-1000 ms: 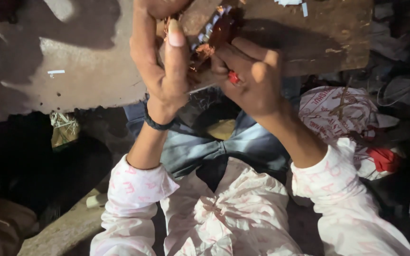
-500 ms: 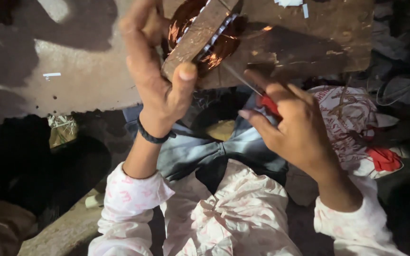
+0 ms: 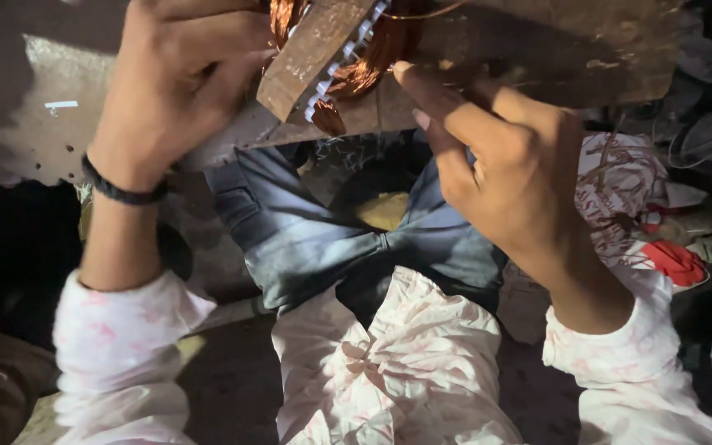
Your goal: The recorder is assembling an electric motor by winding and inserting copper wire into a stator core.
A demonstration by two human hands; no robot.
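Observation:
My left hand [image 3: 179, 82] grips a rusty metal motor stator [image 3: 315, 53] at the top of the view and holds it tilted over my lap. Copper winding [image 3: 364, 70] bulges out of the stator's end, with white slot insulation showing beside it. My right hand [image 3: 512, 165] reaches up from the right, its index and middle fingertips against the copper winding. Its thumb and palm are hidden, so I cannot tell whether it holds anything. A black band [image 3: 121, 189] circles my left wrist.
A worn brown work board [image 3: 554, 49] lies behind the stator. My blue jeans [image 3: 306, 239] and pale patterned shirt fill the middle. A white and red bag [image 3: 636, 189] and tangled wires lie at the right. The left side is dark.
The view has come closer to the stator. My right hand rose from below, where it held a red-handled tool, up to the copper winding; the tool is no longer seen.

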